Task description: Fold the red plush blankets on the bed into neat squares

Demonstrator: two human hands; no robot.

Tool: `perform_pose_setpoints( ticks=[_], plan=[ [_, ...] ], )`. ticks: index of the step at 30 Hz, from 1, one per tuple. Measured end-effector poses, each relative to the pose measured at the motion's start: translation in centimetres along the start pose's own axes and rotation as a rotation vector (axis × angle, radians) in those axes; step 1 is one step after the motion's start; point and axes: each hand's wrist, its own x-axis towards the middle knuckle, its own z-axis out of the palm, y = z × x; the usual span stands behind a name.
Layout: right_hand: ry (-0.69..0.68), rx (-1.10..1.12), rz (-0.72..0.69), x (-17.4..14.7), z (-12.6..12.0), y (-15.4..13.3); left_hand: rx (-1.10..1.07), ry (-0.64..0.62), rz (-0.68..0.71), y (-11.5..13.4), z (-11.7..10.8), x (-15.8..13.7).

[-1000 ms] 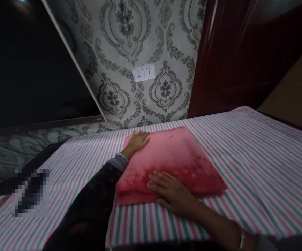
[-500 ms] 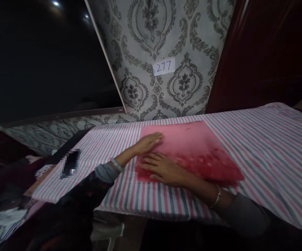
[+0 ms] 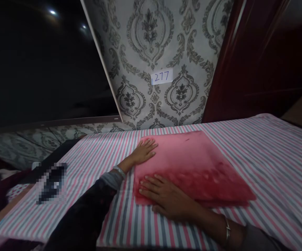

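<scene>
A folded pink cloth (image 3: 185, 150), shaded to deep red along its near side, lies flat on a striped sheet (image 3: 266, 164). Its layers show at the near right edge. What kind of item it is, I cannot tell. My left hand (image 3: 143, 151) rests palm down at its far left corner, fingers spread. Nearer to me, my right hand (image 3: 168, 197) lies flat over the red part by the near left corner, fingers stretched out. Both hands press on the cloth without gripping it.
A pixelated dark object (image 3: 53, 183) lies on the sheet at the left. Behind stand a large dark screen (image 3: 43, 69) and a patterned wall (image 3: 151, 45) bearing a paper label "277" (image 3: 161, 76). A dark red panel (image 3: 255, 69) rises at the right.
My left hand has shifted toward the cloth's far left corner, its fingers spreading. My right hand stays on the near left part. The whole view has tilted, so everything sits lower.
</scene>
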Motion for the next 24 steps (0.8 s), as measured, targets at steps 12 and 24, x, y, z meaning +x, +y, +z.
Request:
perform_pose_setpoints(
  ticks=[12, 24],
  plan=[
    [0.017, -0.004, 0.006, 0.4, -0.6, -0.3, 0.142, 0.047, -0.407, -2.6, -1.7, 1.1],
    [0.698, -0.405, 0.317, -11.4, -4.9, 0.5, -0.012, -0.048, 0.343, 14.2, -2.7, 4.9]
  ],
)
